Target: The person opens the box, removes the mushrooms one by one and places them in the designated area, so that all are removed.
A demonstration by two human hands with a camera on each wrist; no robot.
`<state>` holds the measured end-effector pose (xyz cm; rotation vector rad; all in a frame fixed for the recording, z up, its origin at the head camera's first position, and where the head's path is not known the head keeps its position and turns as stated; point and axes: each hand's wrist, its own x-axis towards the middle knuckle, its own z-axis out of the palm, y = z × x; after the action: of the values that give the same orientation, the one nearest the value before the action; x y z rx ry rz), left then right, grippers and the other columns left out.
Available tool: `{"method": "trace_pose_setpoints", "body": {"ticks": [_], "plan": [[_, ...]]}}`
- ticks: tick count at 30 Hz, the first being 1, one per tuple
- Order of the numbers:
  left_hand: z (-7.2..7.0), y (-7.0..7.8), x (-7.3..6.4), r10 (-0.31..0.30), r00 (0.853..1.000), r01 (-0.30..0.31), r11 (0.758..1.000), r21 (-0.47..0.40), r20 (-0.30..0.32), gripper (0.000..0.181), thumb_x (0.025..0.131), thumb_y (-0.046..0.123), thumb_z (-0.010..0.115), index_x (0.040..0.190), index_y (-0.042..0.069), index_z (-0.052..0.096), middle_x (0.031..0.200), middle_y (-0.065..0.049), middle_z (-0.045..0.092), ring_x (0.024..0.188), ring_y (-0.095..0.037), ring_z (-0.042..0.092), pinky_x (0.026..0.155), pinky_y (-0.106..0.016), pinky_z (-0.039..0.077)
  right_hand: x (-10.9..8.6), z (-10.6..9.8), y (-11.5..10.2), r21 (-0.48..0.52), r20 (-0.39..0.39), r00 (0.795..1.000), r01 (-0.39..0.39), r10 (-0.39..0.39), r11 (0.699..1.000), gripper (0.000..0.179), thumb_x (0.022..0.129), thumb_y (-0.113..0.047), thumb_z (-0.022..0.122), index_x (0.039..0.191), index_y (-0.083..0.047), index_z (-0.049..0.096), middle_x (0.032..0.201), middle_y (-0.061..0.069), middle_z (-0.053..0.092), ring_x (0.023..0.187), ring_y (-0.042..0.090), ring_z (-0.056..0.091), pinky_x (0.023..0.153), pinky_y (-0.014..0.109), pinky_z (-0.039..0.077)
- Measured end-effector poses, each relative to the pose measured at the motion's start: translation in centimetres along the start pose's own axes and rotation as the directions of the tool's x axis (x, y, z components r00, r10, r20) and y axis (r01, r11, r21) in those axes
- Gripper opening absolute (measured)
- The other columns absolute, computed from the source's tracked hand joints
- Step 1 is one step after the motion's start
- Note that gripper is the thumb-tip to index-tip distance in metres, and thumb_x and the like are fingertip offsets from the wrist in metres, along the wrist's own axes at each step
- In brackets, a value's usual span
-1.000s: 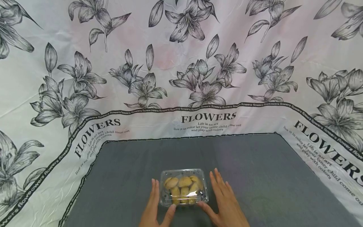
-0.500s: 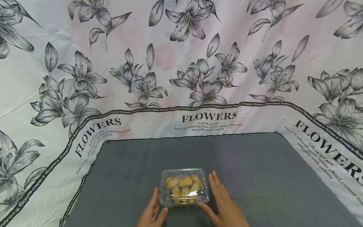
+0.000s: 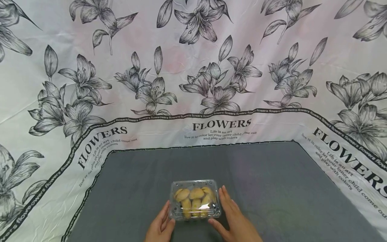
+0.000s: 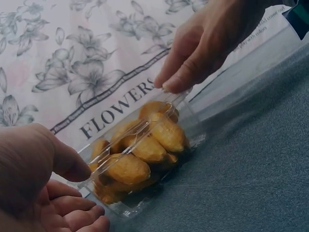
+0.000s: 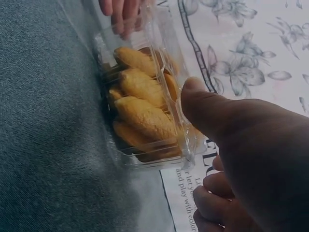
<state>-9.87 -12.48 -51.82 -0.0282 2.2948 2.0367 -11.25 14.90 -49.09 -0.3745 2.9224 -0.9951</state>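
Note:
A clear plastic clamshell box [image 3: 195,183] of yellow-brown mushrooms [image 3: 196,201] rests on the grey cloth with its lid down. My left hand [image 3: 159,224] is at the box's near left corner, thumb on the rim and fingers curled at the side. At the opposite side, my right hand [image 3: 237,220] has its thumb at the near right corner and its fingers along the right wall. In the left wrist view, the right thumb and forefinger pinch the lid's rim. The left thumb touches the other end of that rim. Stems of the mushrooms [image 5: 145,113] face me.
The grey cloth-covered table [image 3: 136,174] extends around the box. White fabric [image 3: 157,131] printed with black flowers and lettering hangs along the back and both sides. A dark sleeve or band [image 4: 297,19] shows at the right wrist.
My left hand has drawn down the box's left side, its fingers curling and thumb moving to the corner. My right hand has come in against the right side. The box stays put.

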Motion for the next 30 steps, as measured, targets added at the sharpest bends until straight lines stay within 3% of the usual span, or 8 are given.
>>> {"method": "trace_pose_setpoints", "body": {"ticks": [2,6,14,20,25,30], "plan": [[0.1,0.1,0.0,-0.010,1.000,0.010,1.000,-0.002,-0.009,0.067,0.102,0.006,0.064,0.159,-0.014,0.033,0.159,-0.039,0.034,0.146,-0.053,0.037,0.113,-0.048,0.046,0.0,0.1,0.0,-0.003,0.004,1.000,0.005,-0.005,1.000,0.101,0.096,-0.063,0.070,0.170,-0.014,0.022,0.177,0.006,0.016,0.154,0.042,0.036,0.117,0.068,0.039],[0.1,-0.1,0.1,0.034,0.999,-0.034,0.999,0.008,-0.012,0.065,0.104,0.008,0.064,0.157,-0.015,0.035,0.158,-0.039,0.035,0.146,-0.053,0.037,0.113,-0.047,0.046,0.1,0.3,0.0,-0.006,0.000,1.000,0.028,-0.028,1.000,0.099,0.097,-0.059,0.071,0.169,-0.010,0.025,0.176,0.010,0.019,0.154,0.041,0.036,0.117,0.066,0.040],[0.5,-0.7,0.1,0.121,0.993,-0.121,0.993,-0.016,0.011,0.063,0.106,0.010,0.063,0.152,-0.023,0.034,0.153,-0.042,0.038,0.139,-0.049,0.041,0.104,-0.016,0.047,0.2,0.7,-0.2,0.020,0.011,1.000,0.022,-0.022,1.000,0.095,0.099,-0.057,0.071,0.169,-0.010,0.026,0.174,0.010,0.025,0.151,0.042,0.041,0.107,0.067,0.049],[1.0,-0.3,0.1,0.097,0.994,-0.098,0.995,-0.010,-0.044,0.060,0.105,0.009,0.065,0.151,-0.020,0.039,0.151,-0.040,0.043,0.137,-0.050,0.048,0.103,-0.024,0.052,0.2,1.0,-0.5,-0.014,-0.033,0.999,0.020,-0.021,1.000,0.091,0.100,-0.057,0.069,0.169,-0.012,0.029,0.173,0.007,0.029,0.148,0.039,0.047,0.103,0.064,0.053],[1.4,-0.3,0.1,0.110,0.990,-0.110,0.994,-0.001,-0.090,0.058,0.104,0.007,0.067,0.149,-0.020,0.044,0.148,-0.040,0.047,0.134,-0.049,0.051,0.100,-0.023,0.054,0.2,1.3,-0.7,-0.047,-0.074,0.997,0.015,-0.018,0.999,0.090,0.100,-0.058,0.068,0.168,-0.012,0.032,0.171,0.007,0.033,0.142,0.038,0.054,0.096,0.060,0.058],[1.7,-0.2,0.0,0.071,0.988,-0.071,0.997,0.008,-0.136,0.058,0.102,0.011,0.071,0.148,-0.016,0.049,0.144,-0.037,0.054,0.131,-0.045,0.057,0.097,-0.024,0.056,0.3,1.5,-1.0,-0.068,-0.091,0.996,-0.008,0.002,0.998,0.093,0.097,-0.058,0.072,0.167,-0.011,0.034,0.170,0.009,0.036,0.138,0.039,0.058,0.093,0.059,0.059]]}}
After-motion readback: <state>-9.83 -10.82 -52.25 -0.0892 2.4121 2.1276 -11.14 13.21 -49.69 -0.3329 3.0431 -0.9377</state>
